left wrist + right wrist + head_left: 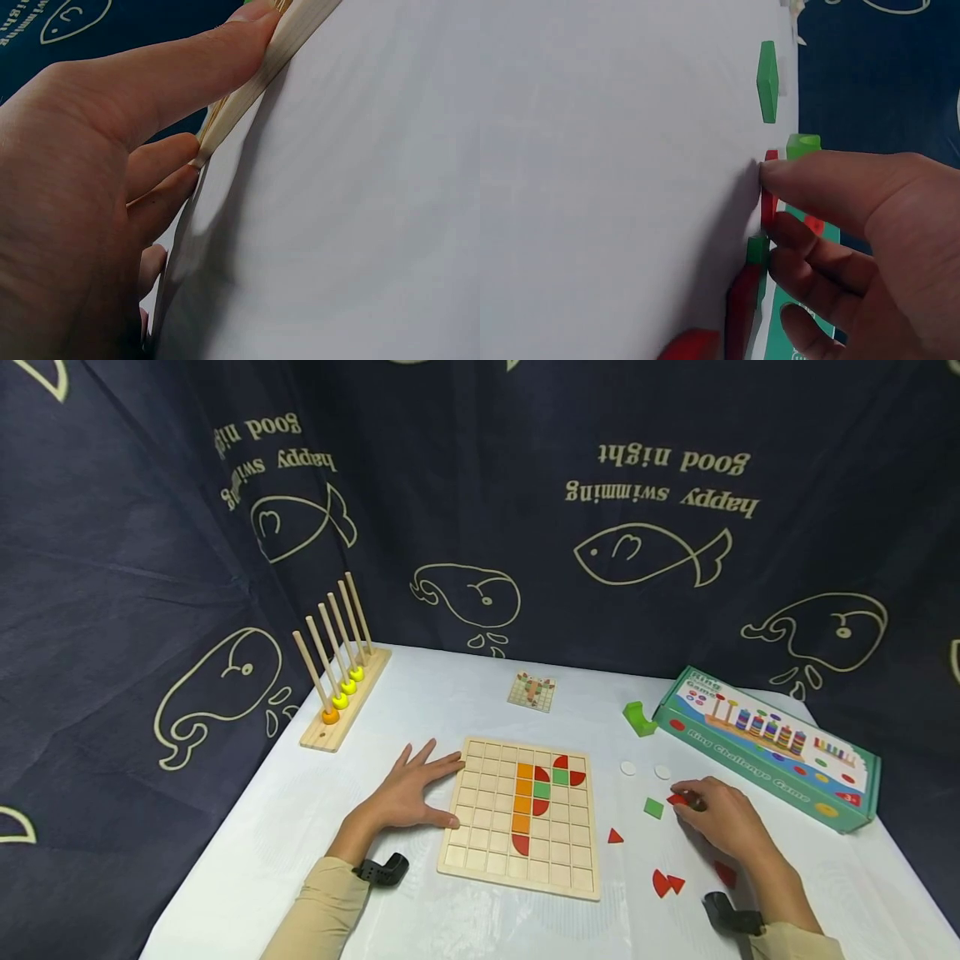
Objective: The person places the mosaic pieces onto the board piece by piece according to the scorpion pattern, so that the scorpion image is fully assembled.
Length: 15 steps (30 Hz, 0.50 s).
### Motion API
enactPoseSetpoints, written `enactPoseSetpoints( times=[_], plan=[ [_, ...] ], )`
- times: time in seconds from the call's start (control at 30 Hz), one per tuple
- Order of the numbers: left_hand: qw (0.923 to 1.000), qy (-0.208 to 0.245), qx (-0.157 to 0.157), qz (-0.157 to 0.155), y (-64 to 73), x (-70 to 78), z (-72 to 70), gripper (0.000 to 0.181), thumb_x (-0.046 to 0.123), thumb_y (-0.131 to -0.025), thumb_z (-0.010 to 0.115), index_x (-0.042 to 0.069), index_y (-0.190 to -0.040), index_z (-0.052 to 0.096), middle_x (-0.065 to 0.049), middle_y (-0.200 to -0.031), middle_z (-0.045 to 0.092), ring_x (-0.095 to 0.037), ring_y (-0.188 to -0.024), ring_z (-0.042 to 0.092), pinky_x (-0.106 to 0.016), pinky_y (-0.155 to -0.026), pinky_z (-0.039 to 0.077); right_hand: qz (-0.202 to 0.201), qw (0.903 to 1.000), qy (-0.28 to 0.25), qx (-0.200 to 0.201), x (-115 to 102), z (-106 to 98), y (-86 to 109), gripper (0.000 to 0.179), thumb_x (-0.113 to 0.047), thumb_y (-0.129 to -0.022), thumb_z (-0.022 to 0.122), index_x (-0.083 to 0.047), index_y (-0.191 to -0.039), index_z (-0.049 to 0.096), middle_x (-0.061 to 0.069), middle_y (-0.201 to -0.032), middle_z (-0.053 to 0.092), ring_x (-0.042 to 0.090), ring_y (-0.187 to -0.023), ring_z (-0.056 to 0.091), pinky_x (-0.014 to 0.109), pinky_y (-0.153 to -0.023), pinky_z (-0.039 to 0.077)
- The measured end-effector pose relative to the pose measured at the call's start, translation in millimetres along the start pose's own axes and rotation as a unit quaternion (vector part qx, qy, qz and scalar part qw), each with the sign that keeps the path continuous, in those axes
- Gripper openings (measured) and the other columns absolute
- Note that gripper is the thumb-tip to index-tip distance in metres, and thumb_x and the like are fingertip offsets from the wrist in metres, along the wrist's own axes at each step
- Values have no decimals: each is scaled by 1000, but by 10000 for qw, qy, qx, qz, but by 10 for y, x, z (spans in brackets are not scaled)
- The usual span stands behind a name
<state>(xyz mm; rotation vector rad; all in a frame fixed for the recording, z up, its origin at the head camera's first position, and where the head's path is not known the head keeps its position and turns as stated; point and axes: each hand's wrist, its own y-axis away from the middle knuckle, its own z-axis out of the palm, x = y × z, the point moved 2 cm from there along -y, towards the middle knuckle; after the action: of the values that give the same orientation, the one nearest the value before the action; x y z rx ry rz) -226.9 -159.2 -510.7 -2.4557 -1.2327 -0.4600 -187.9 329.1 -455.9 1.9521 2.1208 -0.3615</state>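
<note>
At one table (247,835), two hands (415,785) (718,814), one board (480,814) bearing eleven tiles (522,804)

At the far left of the white table (240,868) I see a wooden peg rack (352,703) set at a slant, with one orange bead (330,717) low on its nearest peg and yellow beads (340,702) low on pegs farther back. At the far right I have a green box (772,752) lying flat, printed "Ring Challenge Game", with a bright green block (639,720) just beside its left end. Behind the table I face a dark curtain (480,510) printed with fish, whales and upside-down lettering.
</note>
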Motion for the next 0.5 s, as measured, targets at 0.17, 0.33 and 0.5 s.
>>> enactPoseSetpoints(
  times=[0.17, 0.33, 0.5],
  plan=[
    [10000, 23, 14, -2, 4, 0, 2, 100, 77, -64, 67, 24, -146, 44, 9, -152, 34, -32, -144, 11, -55, -114, -1, -32, 9999, -131, -102, -27, 13, -13, 29, -24, -80, 78, -8, -104, 73, 4, -92, 66, 23, -83, 58, 49, -78, 51],
    [10000, 14, -10, -36, 2, -6, 8, 101, 78, -64, 67, 25, -146, 44, 10, -152, 33, -31, -144, 10, -54, -114, -2, 132, 9995, -177, -207, -52, 26, -29, 32, -33, -80, 78, -9, -101, 73, 5, -95, 64, 23, -86, 56, 49, -79, 51],
    [10000, 20, -17, -38, 1, -10, 13, 101, 78, -64, 66, 25, -146, 44, 10, -152, 33, -31, -144, 10, -54, -114, -2, 137, 9993, -294, -195, -99, 49, -32, 33, -34, -79, 79, -9, -100, 71, 5, -94, 63, 21, -83, 54, 43, -76, 51]
  ],
)
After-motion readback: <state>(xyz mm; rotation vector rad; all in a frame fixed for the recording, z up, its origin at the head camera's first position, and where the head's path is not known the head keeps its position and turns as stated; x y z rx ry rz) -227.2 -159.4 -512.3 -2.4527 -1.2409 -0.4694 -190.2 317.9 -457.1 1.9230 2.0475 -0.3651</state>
